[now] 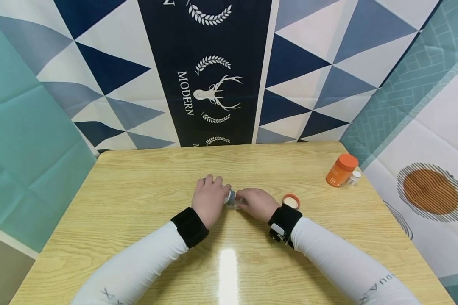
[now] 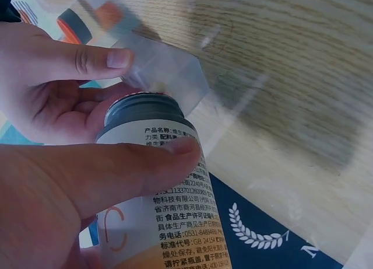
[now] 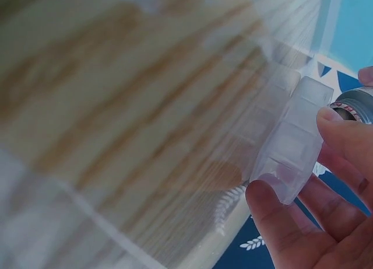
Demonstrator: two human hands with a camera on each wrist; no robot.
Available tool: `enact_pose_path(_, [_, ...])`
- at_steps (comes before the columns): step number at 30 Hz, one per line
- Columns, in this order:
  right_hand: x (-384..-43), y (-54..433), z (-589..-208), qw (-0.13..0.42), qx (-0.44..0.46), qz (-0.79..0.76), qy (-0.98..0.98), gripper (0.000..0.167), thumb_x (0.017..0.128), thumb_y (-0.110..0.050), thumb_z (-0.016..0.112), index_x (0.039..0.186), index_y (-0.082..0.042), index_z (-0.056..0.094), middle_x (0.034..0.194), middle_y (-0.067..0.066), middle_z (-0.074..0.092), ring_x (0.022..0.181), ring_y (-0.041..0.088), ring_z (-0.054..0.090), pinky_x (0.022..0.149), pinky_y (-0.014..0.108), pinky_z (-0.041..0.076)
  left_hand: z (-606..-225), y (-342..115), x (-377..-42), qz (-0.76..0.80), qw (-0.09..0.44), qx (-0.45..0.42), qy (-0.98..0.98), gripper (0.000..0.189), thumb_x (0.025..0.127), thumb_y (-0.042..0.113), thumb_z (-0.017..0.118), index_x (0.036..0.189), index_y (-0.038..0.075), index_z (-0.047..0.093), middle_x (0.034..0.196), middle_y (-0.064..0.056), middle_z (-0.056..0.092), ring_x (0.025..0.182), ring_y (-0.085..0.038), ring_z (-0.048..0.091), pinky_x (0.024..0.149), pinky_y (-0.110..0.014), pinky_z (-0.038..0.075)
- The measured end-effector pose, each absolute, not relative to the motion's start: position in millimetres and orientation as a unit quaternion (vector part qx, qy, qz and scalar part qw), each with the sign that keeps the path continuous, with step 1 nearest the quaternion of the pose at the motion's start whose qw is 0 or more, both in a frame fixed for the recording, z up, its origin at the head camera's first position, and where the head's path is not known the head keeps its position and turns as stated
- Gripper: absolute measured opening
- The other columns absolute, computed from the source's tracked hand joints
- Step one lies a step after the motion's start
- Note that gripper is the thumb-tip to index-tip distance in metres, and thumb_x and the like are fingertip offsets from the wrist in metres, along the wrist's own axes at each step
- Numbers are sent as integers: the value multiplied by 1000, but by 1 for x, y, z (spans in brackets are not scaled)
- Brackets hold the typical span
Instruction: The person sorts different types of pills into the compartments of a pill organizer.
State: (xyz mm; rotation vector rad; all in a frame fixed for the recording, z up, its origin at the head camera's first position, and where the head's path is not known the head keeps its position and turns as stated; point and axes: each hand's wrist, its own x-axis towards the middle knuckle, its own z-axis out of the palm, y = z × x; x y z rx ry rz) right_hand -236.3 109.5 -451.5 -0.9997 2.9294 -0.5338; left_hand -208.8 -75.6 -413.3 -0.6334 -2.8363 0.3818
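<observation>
My left hand (image 1: 210, 199) grips a vitamin bottle (image 2: 186, 216) with a printed label and a grey neck, its thumb lying across the label. The bottle has no cap on, and its mouth points at a clear plastic pill box (image 3: 291, 140) divided into compartments. My right hand (image 1: 258, 204) holds this box between thumb and fingers. In the left wrist view the bottle's mouth is right beside the box; whether they touch I cannot tell. Something small and pale shows at the mouth, too blurred to name.
An orange-rimmed lid (image 1: 291, 202) lies on the wooden table (image 1: 145, 178), close to the right wrist. Farther back at the right edge stand an orange bottle (image 1: 341, 171) with its cap on and a small white bottle (image 1: 353, 178). Patterned cloth (image 1: 221, 84) hangs behind the table.
</observation>
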Motion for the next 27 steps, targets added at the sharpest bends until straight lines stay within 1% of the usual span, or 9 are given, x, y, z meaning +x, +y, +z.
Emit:
enact_pose_path(5, [-236, 109, -451, 0, -319, -172, 932, 8, 91, -22, 74, 93, -17, 69, 87, -5, 67, 73, 8, 58, 68, 29, 49, -415, -81, -209, 104, 105, -210, -966, 37, 95, 19, 67, 130, 30, 65, 115, -3, 61, 104, -27, 53, 88, -42, 45])
enact_pose_path(17, [-236, 107, -451, -5, -321, -166, 932, 8, 91, -20, 74, 98, -15, 71, 92, -2, 70, 79, 12, 64, 72, 31, 52, -431, -92, -210, 36, 100, -198, -974, 40, 97, 11, 63, 133, 28, 60, 118, -6, 60, 105, -32, 55, 84, -51, 48])
enact_pose_path(25, [-237, 107, -453, -3, -323, -162, 932, 10, 91, -21, 74, 98, -15, 70, 93, -1, 70, 79, 12, 63, 72, 31, 52, -434, -97, -210, -6, 81, -188, -979, 43, 95, 6, 62, 133, 26, 59, 118, -6, 60, 105, -33, 57, 74, -50, 52])
enact_pose_path(27, [-238, 107, -454, -1, -321, -162, 933, 10, 91, -21, 73, 99, -15, 70, 94, -1, 70, 79, 11, 63, 72, 31, 51, -434, -98, -209, -11, 81, -189, -979, 43, 95, 6, 63, 133, 25, 59, 116, -7, 61, 103, -33, 58, 74, -50, 52])
